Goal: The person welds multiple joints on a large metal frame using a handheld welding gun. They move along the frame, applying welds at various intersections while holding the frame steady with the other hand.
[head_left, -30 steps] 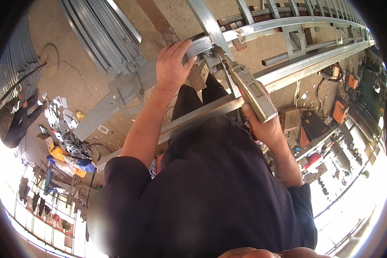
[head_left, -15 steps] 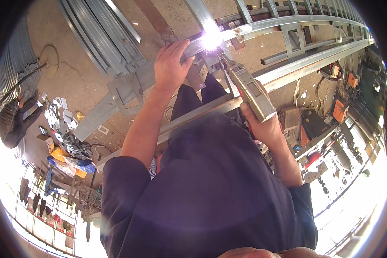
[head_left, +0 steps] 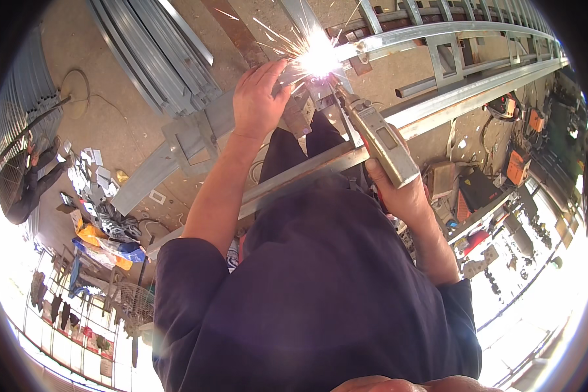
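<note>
- Nearest, a dark short-sleeved shirt point(head_left: 320, 274) covers the person's torso; just beyond it a long, straight silvery metal beam point(head_left: 307, 175) crosses from eight o'clock toward two.
- Past that beam, the right hand point(head_left: 402, 194) is wrapped around the rear of a brass-coloured, boxy metal hand tool point(head_left: 389, 147), whose long axis runs from the hand toward eleven o'clock.
- At ten o'clock from the right hand, the left hand point(head_left: 258, 101) appears to grasp a long, curved silvery metal rail point(head_left: 431, 34), fingers laid over it and thumb apart on the near side.
- Off the tool's front end, a white glare point(head_left: 319, 59) throws thin bright sparks point(head_left: 293, 47). It lies on the rail, two o'clock from the left hand and just beside its fingertips; the left hand is nearer to it than the right. There the rail's long axis runs from between eight and nine o'clock to between two and three. Whether the tool touches metal cannot be told.
- Farther, at ten o'clock from the left hand, lies a bundle of long silvery metal profiles point(head_left: 153, 59); near eleven, a rust-brown flat metal bar point(head_left: 235, 29).
</note>
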`<act>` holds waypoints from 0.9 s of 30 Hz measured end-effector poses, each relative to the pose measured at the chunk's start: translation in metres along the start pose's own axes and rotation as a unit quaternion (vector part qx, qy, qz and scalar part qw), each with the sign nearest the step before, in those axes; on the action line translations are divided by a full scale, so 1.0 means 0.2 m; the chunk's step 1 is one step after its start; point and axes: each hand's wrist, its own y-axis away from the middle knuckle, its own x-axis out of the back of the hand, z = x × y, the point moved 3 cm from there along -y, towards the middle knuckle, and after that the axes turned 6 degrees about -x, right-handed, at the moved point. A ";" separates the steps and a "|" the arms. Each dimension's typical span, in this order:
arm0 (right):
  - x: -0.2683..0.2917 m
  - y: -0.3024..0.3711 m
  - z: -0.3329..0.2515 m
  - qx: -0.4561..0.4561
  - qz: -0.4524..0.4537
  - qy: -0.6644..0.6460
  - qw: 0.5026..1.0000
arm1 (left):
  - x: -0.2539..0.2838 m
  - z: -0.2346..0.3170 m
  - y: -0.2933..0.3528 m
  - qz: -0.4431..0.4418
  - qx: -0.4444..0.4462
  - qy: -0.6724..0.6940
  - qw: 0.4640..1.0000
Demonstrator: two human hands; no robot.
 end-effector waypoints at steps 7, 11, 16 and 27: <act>0.01 0.01 0.01 0.000 -0.002 -0.010 1.000 | -0.01 0.00 -0.01 -0.005 0.000 -0.010 1.000; 0.01 0.03 0.05 -0.067 -0.025 -0.069 0.995 | 0.00 -0.01 0.00 -0.001 -0.009 -0.001 1.000; 0.10 0.09 0.15 -0.078 -0.034 -0.122 0.989 | 0.00 0.01 0.00 0.001 -0.001 -0.017 1.000; 0.65 0.19 -0.31 0.101 0.015 -0.197 0.975 | 0.00 0.62 0.10 -0.205 0.064 0.233 0.948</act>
